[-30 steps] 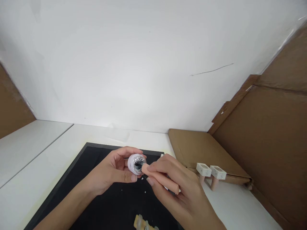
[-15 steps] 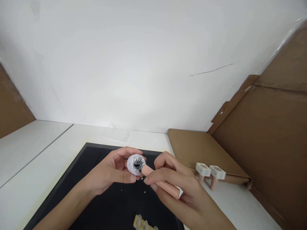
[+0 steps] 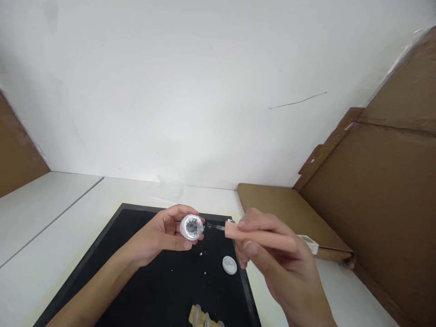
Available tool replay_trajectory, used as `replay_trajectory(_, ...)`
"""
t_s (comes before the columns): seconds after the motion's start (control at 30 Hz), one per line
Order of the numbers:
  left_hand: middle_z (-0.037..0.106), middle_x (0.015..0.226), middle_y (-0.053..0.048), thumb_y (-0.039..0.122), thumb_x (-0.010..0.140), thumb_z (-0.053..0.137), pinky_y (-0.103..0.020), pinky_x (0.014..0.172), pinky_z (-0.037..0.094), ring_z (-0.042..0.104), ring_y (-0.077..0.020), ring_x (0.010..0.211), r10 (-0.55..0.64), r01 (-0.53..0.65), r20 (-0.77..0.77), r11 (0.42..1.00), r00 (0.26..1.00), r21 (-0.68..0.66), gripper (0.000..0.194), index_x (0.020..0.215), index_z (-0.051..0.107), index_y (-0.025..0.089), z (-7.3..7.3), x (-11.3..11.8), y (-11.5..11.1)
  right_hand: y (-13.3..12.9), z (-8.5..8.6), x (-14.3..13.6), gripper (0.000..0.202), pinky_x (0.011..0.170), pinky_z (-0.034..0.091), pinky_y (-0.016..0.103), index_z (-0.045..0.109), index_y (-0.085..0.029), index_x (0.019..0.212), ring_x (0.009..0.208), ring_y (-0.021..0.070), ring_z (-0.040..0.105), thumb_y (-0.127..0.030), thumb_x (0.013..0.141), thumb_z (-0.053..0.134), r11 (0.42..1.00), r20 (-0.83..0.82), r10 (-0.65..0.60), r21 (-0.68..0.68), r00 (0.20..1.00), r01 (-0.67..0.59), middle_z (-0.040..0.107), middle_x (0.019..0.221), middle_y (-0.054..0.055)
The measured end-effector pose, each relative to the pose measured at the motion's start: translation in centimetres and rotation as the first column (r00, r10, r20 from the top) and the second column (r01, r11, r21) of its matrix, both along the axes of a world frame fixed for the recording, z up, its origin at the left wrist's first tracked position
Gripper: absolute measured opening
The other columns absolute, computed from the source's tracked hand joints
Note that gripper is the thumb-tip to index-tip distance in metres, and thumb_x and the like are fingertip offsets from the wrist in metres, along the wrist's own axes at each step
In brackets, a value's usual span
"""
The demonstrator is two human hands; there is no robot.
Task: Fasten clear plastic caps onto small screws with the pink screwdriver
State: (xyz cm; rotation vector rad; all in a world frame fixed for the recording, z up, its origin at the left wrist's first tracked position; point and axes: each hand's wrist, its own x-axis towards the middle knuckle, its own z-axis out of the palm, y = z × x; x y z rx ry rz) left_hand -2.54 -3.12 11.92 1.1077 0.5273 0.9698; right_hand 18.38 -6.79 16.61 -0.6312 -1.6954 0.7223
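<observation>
From where I stand, the person has both hands raised near the far side of a black mat [image 3: 153,286]. The left hand [image 3: 163,238] is curled part-way closed, thumb below and fingers above, gripping a small pale jar [image 3: 191,227] over the mat's far half. The jar is tilted so its mouth shows, lined with crinkled silver foil [image 3: 185,227]. The right hand [image 3: 282,265], over the mat's right edge, is folded around a peach-coloured handle [image 3: 262,240], pinched between thumb and fingers. From the handle a thin, see-through tip [image 3: 216,226] points at the jar, its end just beside the rim; whether it touches, I can't tell. On the mat, towards its right edge, lies a round white lid [image 3: 229,265], and white crumbs [image 3: 200,254] dot the middle. A yellow block with cloudy rings [image 3: 204,317] sits towards the mat's near side, partly cut off. Beyond the mat's right far corner a flat cardboard box [image 3: 272,197] rests on the white table [image 3: 61,222].
</observation>
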Motion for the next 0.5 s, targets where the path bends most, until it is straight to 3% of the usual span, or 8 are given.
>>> replay_trajectory(0.13, 0.065, 0.094, -0.001, 0.018, 0.065, 0.079, -0.027, 0.074, 0.046, 0.058, -0.0134, 0.081, 0.045, -0.017, -0.187, 0.989, 0.981, 0.15, 0.041, 0.101, 0.06, 0.021, -2.0, 0.8, 1.2, 1.1, -0.5, 0.1, 0.019, 0.044, 0.048, 0.024, 0.072, -0.024, 0.077, 0.045, 0.0048, 0.05, -0.04, 0.084, 0.065, 0.98, -0.151, -0.093, -0.189, 0.984, 0.064, 0.066, 0.095, 0.003)
replay_trajectory(0.33, 0.065, 0.095, -0.004, 0.013, 0.064, 0.074, -0.032, 0.082, 0.046, 0.06, -0.0167, 0.085, 0.134, -0.032, -0.397, 0.967, 0.908, 0.252, 0.042, 0.1, 0.054, 0.017, -7.3, 3.0, 1.2, 1.1, -2.1, 1.5, 0.029, 0.045, 0.049, 0.024, 0.072, -0.019, 0.078, 0.046, 0.0094, 0.056, -0.044, 0.085, 0.061, 0.936, -0.017, -0.137, -0.328, 0.99, 0.124, 0.068, 0.08, 0.005)
replay_trajectory(0.43, 0.067, 0.1, -0.006, 0.01, 0.066, 0.07, -0.035, 0.087, 0.045, 0.061, -0.0204, 0.092, 0.16, -0.01, -0.492, 0.956, 0.856, 0.294, 0.039, 0.103, 0.059, 0.017, -9.6, 3.3, 0.4, -0.9, -4.2, 3.1, 0.021, 0.057, 0.054, 0.024, 0.072, -0.021, 0.091, 0.056, 0.0137, 0.064, -0.038, 0.086, 0.061, 0.908, 0.11, -0.135, -0.384, 0.985, 0.167, 0.067, 0.061, 0.001)
replay_trajectory(0.5, 0.066, 0.103, -0.007, 0.009, 0.065, 0.071, -0.037, 0.091, 0.042, 0.06, -0.0227, 0.097, 0.206, -0.009, -0.554, 0.941, 0.807, 0.338, 0.038, 0.101, 0.062, 0.018, -10.8, 3.2, -0.2, -2.7, -6.3, 4.4, 0.016, 0.071, 0.055, 0.024, 0.071, -0.023, 0.091, 0.075, 0.0172, 0.07, -0.034, 0.086, 0.061, 0.886, 0.183, -0.152, -0.41, 0.971, 0.216, 0.071, 0.068, 0.003)
